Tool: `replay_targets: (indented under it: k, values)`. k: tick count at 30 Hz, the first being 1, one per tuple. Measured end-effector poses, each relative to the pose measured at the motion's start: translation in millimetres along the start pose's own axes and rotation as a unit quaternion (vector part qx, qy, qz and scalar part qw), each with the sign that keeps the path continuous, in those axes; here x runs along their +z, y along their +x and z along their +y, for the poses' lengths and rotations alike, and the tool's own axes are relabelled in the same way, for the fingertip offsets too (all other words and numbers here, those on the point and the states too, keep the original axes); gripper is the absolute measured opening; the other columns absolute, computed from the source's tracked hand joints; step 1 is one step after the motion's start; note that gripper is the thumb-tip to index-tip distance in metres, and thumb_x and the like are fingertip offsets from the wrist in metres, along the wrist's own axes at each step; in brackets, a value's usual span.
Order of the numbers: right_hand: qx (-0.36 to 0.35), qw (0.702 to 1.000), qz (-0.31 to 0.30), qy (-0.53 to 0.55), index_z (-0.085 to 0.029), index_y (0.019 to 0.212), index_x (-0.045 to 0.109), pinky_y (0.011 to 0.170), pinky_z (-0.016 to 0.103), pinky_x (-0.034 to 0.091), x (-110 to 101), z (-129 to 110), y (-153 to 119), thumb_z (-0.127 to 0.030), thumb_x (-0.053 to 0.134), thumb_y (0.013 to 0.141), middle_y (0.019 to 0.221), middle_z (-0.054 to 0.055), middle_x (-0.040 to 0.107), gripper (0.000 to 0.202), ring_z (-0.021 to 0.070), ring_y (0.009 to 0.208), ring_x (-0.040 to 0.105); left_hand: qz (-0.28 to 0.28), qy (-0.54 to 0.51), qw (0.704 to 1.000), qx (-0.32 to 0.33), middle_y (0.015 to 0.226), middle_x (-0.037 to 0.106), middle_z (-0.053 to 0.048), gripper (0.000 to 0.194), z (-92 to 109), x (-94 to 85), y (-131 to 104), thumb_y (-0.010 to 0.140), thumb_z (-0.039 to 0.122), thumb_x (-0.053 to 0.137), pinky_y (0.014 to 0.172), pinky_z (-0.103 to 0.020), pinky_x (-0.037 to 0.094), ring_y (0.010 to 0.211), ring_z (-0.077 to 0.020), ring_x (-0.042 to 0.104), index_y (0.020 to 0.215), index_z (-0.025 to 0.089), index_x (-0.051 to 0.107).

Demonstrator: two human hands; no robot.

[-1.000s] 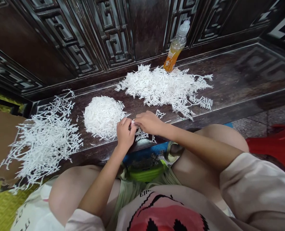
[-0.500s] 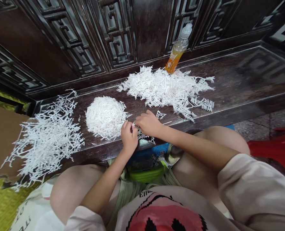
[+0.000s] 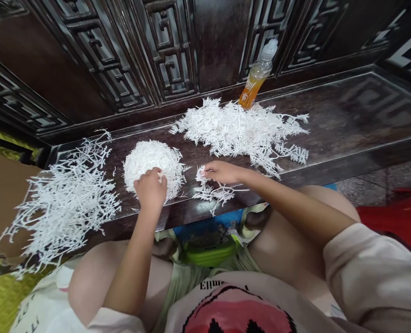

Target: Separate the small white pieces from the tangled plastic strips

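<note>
My right hand [image 3: 222, 172] has its thumb and fingertips pressed together on a white sprig [image 3: 200, 174], which protrudes at the left of the pinch; its long axis is too small to determine. My left hand [image 3: 151, 188] has its fingers curled over the near side of the mound [image 3: 153, 155]. Whether anything is clasped there I cannot tell.

Governing relation: the mound lies to the left of the pinched sprig, with a strip of bench [image 3: 333, 115] between. The left hand is the nearer, at the mound itself, and covers part of it.

Immediately on the near side of the pinch, loose pieces [image 3: 212, 194] lie at the bench edge, one thin stem running rightward near my wrist. Beyond the right hand spreads the far heap [image 3: 240, 125], long from left to right; the right hand is nearer to it. Behind that heap, at its far edge, stands a bottle [image 3: 254, 85]. Left of the left hand, apart from the mound, the left heap [image 3: 70, 203] extends onto cardboard [image 3: 4, 199].
</note>
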State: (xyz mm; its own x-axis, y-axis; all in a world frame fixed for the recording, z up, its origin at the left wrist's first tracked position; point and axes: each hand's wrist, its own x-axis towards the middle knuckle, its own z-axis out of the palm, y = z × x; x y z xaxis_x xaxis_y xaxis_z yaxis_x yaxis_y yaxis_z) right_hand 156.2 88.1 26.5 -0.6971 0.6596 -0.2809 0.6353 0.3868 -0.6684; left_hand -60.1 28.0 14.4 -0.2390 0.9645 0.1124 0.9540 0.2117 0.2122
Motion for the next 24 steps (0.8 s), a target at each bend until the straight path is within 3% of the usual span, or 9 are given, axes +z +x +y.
replay_targets:
  k: [3,6,8,11,15,17,21,24]
  values:
    - [0.001,0.997,-0.038,0.065,-0.014,0.075,0.056,0.058,0.023,0.034,0,-3,-4,-0.037,0.039,0.079,0.077,0.005,0.058,0.029,0.0129,0.067,0.05,0.035,0.02,0.998,-0.039,0.084,0.06,-0.008,0.031,-8,-1.2,3,0.073,0.029,0.044,0.074,-0.039,0.031,0.083,-0.0258,0.053,0.103,0.021,0.047]
    - [0.005,0.991,-0.054,0.12,-0.014,0.075,0.056,0.06,0.023,0.036,-2,-6,-7,-0.037,0.043,0.078,0.077,0.003,0.058,0.026,0.0118,0.067,0.049,0.037,0.006,0.998,-0.048,0.08,0.061,-0.011,0.031,-9,2.1,3,0.074,0.034,0.044,0.074,-0.043,0.031,0.08,-0.0282,0.054,0.099,0.018,0.05]
    - [-0.002,0.985,-0.057,0.16,-0.014,0.078,0.057,0.064,0.023,0.037,-1,-7,-7,-0.034,0.046,0.077,0.079,0.003,0.058,0.023,0.0114,0.069,0.049,0.048,-0.019,0.998,-0.042,0.077,0.06,-0.011,0.031,-7,4.0,3,0.075,0.036,0.042,0.074,-0.046,0.031,0.078,-0.0285,0.054,0.097,0.017,0.052]
    - [-0.016,0.972,-0.064,0.225,-0.014,0.079,0.056,0.068,0.024,0.037,3,-8,-5,-0.029,0.047,0.077,0.077,0.002,0.058,0.018,0.0106,0.07,0.048,0.065,-0.106,0.992,0.001,0.076,0.059,-0.008,0.037,5,1.3,-2,0.075,0.033,0.042,0.076,-0.043,0.033,0.076,-0.024,0.054,0.109,0.017,0.047]
    - [-0.009,0.953,-0.062,0.298,-0.012,0.077,0.055,0.07,0.024,0.037,6,-8,-4,-0.022,0.048,0.077,0.073,0.0,0.056,0.012,0.0089,0.068,0.048,-0.038,-0.251,0.957,0.143,0.085,0.056,-0.004,0.044,28,-10.2,-19,0.075,0.028,0.044,0.076,-0.033,0.038,0.078,-0.0166,0.052,0.118,0.021,0.04]
    - [-0.006,0.947,-0.063,0.315,-0.012,0.075,0.055,0.069,0.024,0.037,6,-9,-4,-0.02,0.05,0.075,0.073,0.0,0.056,0.009,0.0084,0.068,0.048,-0.097,-0.28,0.938,0.182,0.09,0.055,-0.004,0.043,37,-14.3,-28,0.076,0.028,0.045,0.075,-0.031,0.039,0.081,-0.0157,0.051,0.118,0.023,0.04]
    - [0.011,0.937,-0.065,0.343,-0.012,0.078,0.057,0.07,0.024,0.037,10,-10,-2,-0.017,0.051,0.074,0.076,0.001,0.058,0.01,0.0083,0.068,0.05,-0.148,-0.318,0.917,0.188,0.097,0.054,-0.006,0.038,40,-13.2,-35,0.076,0.032,0.045,0.074,-0.03,0.041,0.086,-0.0169,0.05,0.113,0.023,0.046]
    - [0.036,0.928,-0.055,0.368,-0.011,0.08,0.057,0.069,0.025,0.038,14,-10,-1,-0.017,0.049,0.074,0.076,0.002,0.06,0.011,0.0088,0.069,0.052,-0.144,-0.342,0.914,0.164,0.097,0.055,-0.006,0.038,37,-7.3,-33,0.072,0.035,0.053,0.075,-0.031,0.042,0.085,-0.0173,0.051,0.108,0.023,0.051]
